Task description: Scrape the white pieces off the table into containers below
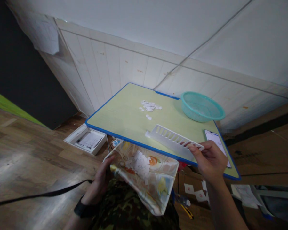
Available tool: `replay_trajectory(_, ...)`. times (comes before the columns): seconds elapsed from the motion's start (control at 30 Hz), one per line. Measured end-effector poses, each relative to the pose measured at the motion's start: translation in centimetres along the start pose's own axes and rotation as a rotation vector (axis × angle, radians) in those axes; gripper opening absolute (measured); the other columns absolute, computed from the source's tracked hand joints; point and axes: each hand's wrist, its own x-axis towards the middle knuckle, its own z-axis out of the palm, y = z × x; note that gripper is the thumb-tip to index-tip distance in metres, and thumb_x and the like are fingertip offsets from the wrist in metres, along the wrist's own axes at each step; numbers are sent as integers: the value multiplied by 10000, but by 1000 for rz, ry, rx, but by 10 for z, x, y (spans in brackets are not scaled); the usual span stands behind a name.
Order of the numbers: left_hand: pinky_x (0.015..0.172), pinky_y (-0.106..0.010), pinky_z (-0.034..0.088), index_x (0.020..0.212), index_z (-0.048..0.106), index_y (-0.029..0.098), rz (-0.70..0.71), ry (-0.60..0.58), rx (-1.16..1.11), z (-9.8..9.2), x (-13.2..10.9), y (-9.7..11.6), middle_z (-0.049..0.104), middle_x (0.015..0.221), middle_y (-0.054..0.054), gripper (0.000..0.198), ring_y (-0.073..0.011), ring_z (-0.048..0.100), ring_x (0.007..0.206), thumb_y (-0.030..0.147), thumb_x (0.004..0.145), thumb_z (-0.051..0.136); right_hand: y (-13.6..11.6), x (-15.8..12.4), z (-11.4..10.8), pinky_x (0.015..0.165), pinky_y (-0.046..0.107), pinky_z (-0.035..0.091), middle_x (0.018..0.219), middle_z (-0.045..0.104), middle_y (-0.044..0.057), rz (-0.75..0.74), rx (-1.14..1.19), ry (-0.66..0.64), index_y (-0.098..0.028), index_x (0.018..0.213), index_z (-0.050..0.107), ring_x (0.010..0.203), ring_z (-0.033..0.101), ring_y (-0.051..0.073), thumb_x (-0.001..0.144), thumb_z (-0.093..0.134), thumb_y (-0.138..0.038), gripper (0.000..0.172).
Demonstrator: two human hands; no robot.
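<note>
My left hand (102, 179) grips the left edge of a fruit-patterned plastic sheet (162, 174), which sags below the front edge of the table. White paper scraps (140, 164) lie heaped in the sheet's hollow. At the right, my right hand (212, 163) pinches one end of a long white slotted plastic piece (172, 140), tilted over the table's near edge. Beyond that piece, a loose pile of small paper scraps (150, 106) rests on the yellow-green tabletop (120, 108), with a few more scraps (148, 117) just in front of it.
A turquoise plastic basin (203, 107) stands at the table's back right. Close to my right hand, a phone (216, 142) lies near the right edge. On the floor are an open white box (86, 140), paper cards (200, 195) and a yellow cutter (187, 211).
</note>
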Motion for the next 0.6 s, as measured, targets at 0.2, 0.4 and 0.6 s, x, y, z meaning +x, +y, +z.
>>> replay_trajectory(0.2,798,-413,577,1189,671,159,-33,-6,-50,2,-3,2,780,1037,-85,437,-309,725,919,381,814,644,-5,0,-3,449,200,410,609,627,-42,-30,59,-33,-204,742,606,497,551,87,763,761,-175,159)
replay_trajectory(0.4,805,-354,570,1133,701,174,-9,19,-60,-1,-2,0,779,1051,-62,377,-282,709,986,363,809,661,-10,-1,0,459,197,428,605,625,-46,4,134,-75,-206,741,593,498,554,85,774,747,-147,168)
replay_trajectory(0.6,746,-334,585,1075,714,164,-1,2,-77,5,-5,5,790,1010,-53,322,-253,734,868,327,800,673,-17,-2,-2,461,223,446,606,637,-32,70,140,-101,-208,742,589,510,579,111,779,747,-176,165)
